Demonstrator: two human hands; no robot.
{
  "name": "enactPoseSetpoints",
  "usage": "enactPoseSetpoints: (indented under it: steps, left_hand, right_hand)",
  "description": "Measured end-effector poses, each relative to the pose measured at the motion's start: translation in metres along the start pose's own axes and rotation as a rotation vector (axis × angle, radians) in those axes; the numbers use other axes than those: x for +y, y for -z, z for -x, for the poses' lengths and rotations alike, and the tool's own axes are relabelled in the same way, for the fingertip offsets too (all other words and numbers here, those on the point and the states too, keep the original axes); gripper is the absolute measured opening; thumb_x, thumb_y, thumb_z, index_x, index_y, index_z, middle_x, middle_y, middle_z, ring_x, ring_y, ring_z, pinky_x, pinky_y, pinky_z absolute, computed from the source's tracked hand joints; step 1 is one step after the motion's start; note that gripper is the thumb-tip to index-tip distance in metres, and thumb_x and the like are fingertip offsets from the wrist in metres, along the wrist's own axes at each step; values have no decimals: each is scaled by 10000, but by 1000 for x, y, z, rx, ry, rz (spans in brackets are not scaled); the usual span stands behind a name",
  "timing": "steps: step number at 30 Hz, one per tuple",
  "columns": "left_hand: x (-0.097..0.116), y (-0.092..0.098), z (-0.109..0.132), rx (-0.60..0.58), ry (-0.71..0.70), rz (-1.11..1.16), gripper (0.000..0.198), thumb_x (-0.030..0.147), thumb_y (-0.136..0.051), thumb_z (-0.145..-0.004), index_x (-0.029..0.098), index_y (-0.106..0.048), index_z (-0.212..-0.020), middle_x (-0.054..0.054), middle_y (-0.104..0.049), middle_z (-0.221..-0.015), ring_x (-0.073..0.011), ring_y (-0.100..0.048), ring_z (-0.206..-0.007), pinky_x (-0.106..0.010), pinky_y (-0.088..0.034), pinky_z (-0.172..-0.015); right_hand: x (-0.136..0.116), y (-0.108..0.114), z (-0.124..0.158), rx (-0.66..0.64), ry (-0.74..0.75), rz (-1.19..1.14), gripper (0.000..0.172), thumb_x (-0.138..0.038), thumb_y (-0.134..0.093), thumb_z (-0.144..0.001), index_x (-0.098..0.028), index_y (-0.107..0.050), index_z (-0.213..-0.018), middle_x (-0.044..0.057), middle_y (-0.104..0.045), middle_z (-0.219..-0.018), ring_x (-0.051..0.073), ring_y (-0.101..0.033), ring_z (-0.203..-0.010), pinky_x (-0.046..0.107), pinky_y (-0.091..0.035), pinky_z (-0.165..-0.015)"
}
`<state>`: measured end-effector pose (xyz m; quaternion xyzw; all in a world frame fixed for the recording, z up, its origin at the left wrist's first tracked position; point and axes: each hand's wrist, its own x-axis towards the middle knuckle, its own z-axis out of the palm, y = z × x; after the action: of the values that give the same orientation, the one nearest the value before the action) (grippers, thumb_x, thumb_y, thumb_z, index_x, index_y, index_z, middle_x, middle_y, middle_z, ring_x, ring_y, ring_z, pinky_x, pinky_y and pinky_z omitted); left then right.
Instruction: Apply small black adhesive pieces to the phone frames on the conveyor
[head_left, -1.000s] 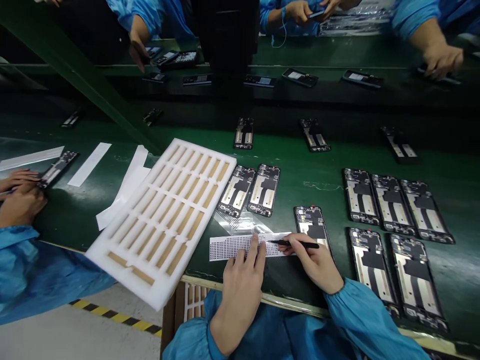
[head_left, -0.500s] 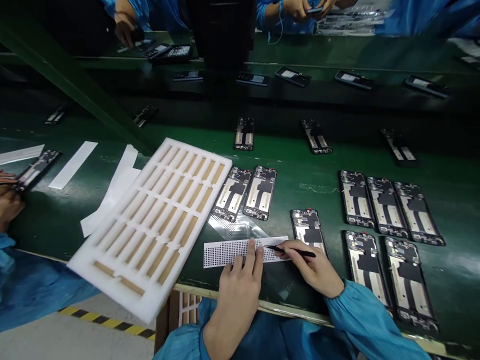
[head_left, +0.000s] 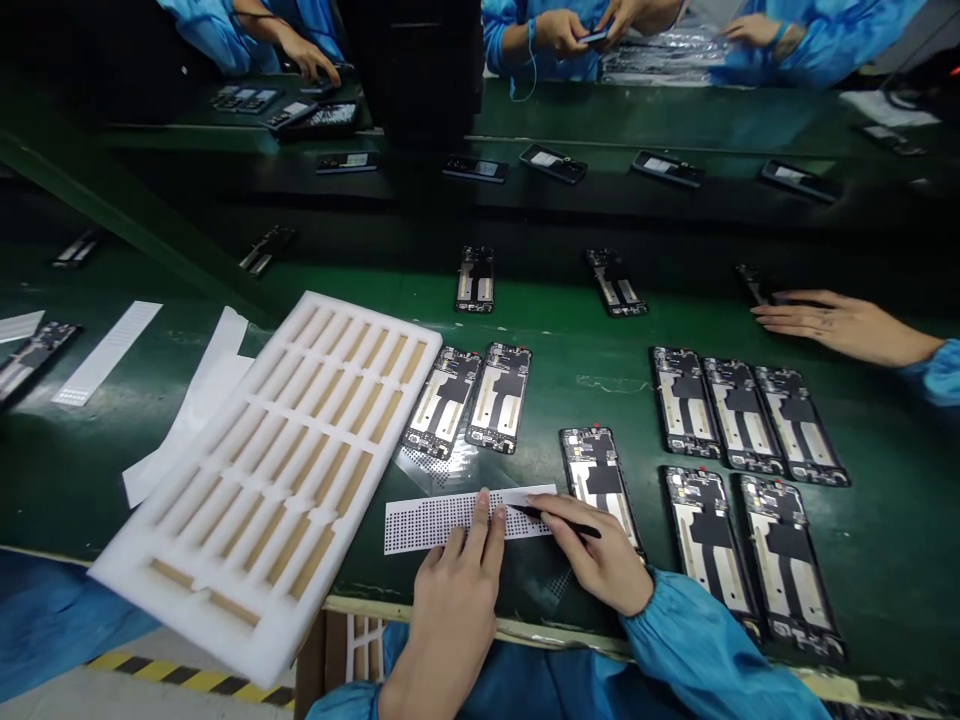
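Note:
A white sheet with rows of small black dots (head_left: 424, 526), likely stickers, lies on the green bench in front of me. My left hand (head_left: 457, 590) rests on it, palm down, fingers stretched out. In my right hand (head_left: 604, 568) is a pair of black tweezers (head_left: 582, 527), its tips at the sheet just right of my left fingertips. Just beyond my right hand lies an opened phone body (head_left: 596, 468) with bare circuitry, its lower part partly hidden by the hand. Clear film with dots (head_left: 439, 470) lies behind the sheet.
Two opened phones (head_left: 498, 398) lie beyond the sheet, beside a white foam tray (head_left: 274, 655). Several more (head_left: 712, 545) stand in rows at right. Another person's hand (head_left: 855, 322) reaches in from the right towards a phone. White paper strips (head_left: 112, 345) lie at left.
The view has shifted slightly to the right. Another person's hand has come in at the right, by a far phone; the hands at the left edge have left view. My hands keep nearly the same pose.

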<state>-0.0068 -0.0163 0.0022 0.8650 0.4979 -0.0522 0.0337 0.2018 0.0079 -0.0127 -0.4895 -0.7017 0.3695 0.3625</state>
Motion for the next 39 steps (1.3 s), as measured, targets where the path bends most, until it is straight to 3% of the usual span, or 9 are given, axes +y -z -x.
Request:
enactPoseSetpoints:
  steps: [4, 8, 13, 17, 20, 25, 34, 37, 39]
  left_hand:
    - [0, 6, 0, -43, 10, 32, 791, -54, -477, -717, 159, -508, -1478, -87, -474, -1570, -220, -674, -1000, -323, -602, -755]
    - [-8, 13, 9, -15, 46, 83, 737, -33, -474, -777, 154, -488, -1490, -73, -402, -1617, -214, -656, -1031, -330, -593, -832]
    - [-28, 14, 21, 67, 188, 39, 704, -19, -483, -816, 139, -470, -1502, -58, -410, -1613, -230, -656, -1010, -337, -600, -792]
    - [-38, 8, 19, 18, 263, 25, 766, -41, -501, -772, 139, -452, -1515, -52, -402, -1618, -230, -657, -982, -340, -610, -775]
    - [-40, 6, 14, -30, 272, 36, 837, -48, -523, -736, 163, -419, -1539, -59, -392, -1624, -237, -653, -1005, -344, -615, -787]
    - [-41, 6, 9, -62, 243, 47, 919, -49, -546, -687, 194, -387, -1559, -92, -431, -1601, -235, -662, -965, -337, -621, -721]
    - [-43, 2, 7, -61, 218, 106, 854, -33, -529, -706, 163, -433, -1532, -141, -466, -1570, -269, -684, -994, -365, -631, -695]
    - [-43, -1, 8, -64, 251, 203, 842, -52, -484, -729, 189, -426, -1534, -130, -468, -1570, -292, -684, -1044, -386, -626, -703]
    - [-44, 0, 9, -19, 322, 397, 789, -49, -448, -773, 211, -438, -1518, -118, -484, -1561, -304, -649, -1151, -423, -608, -826]
  right_hand:
    - [-2, 11, 0, 75, 60, -12, 242, -190, -539, -999, -213, -751, -1112, 82, -809, -1004, 208, -783, -925, 273, -637, -830]
    - [-10, 20, -9, 159, -18, 22, 187, -189, -572, -986, -220, -723, -1092, 50, -801, -986, 170, -782, -863, 206, -620, -768]
    - [-17, -6, -38, 120, -131, -90, 175, -232, -529, -1026, -220, -689, -1097, 44, -778, -1004, 161, -776, -880, 214, -605, -790]
    - [-14, -39, -50, 71, -214, -215, 187, -282, -504, -1045, -219, -680, -1057, 40, -769, -926, 174, -772, -861, 242, -609, -771]
    - [-10, -52, -49, 76, -242, -217, 198, -299, -503, -1046, -216, -682, -1044, 47, -773, -918, 176, -771, -836, 254, -612, -763]
    - [-5, -54, -48, 65, -226, -172, 204, -291, -506, -1042, -212, -694, -1057, 63, -785, -967, 176, -770, -815, 258, -613, -745]
    - [-5, -52, -51, 19, -230, -146, 220, -296, -511, -1041, -209, -710, -1072, 71, -789, -1000, 187, -772, -850, 261, -606, -743]
    - [-4, -54, -52, 7, -241, -161, 239, -322, -508, -1041, -203, -714, -1066, 84, -789, -1023, 199, -773, -880, 274, -610, -766]
    - [-6, -54, -54, 19, -258, -200, 254, -346, -515, -1037, -199, -719, -1068, 90, -790, -1027, 203, -775, -876, 283, -619, -777]
